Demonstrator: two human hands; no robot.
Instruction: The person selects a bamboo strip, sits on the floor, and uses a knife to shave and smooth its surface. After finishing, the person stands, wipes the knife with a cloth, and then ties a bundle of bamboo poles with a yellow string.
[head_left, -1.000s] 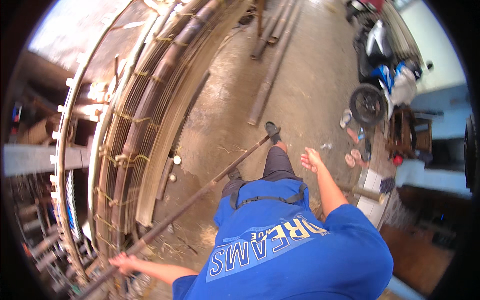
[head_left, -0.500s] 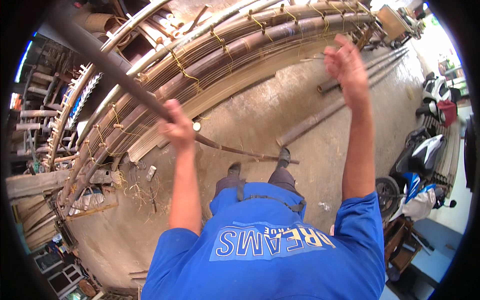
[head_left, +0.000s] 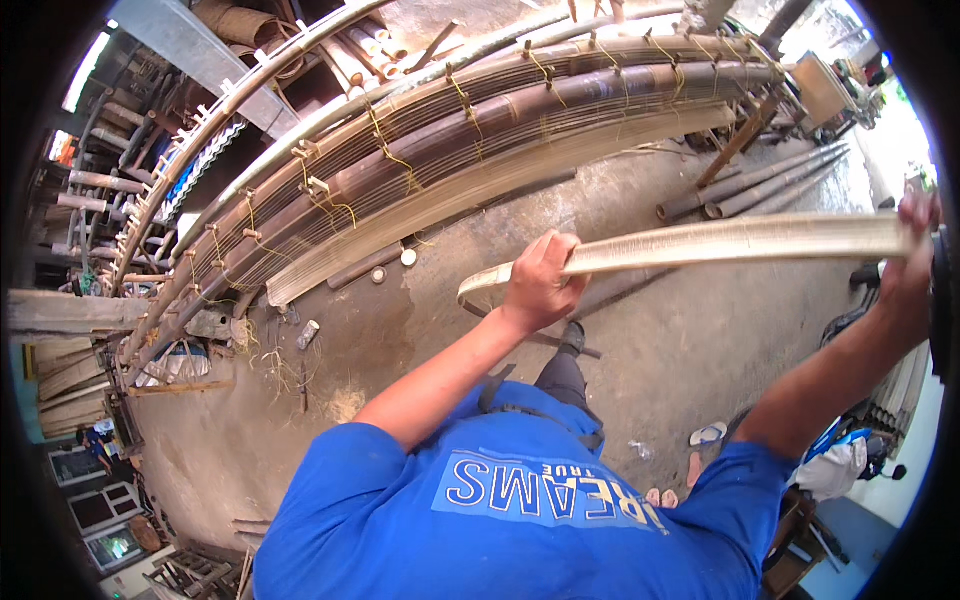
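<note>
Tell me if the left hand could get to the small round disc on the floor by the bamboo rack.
Probably not as things stand: the left hand is closed on the pale strip, held high, and the disc lies on the floor well below.

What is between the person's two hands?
In the head view, a pale split bamboo strip runs from the left hand to the right hand; both grip it.

This is an open bamboo workshop, because long bamboo poles (head_left: 560,105) lie tied in a big stack beside a bare concrete floor (head_left: 420,320), loose poles (head_left: 760,180) rest on the ground, and parked motorbikes (head_left: 850,460) stand near.
</note>
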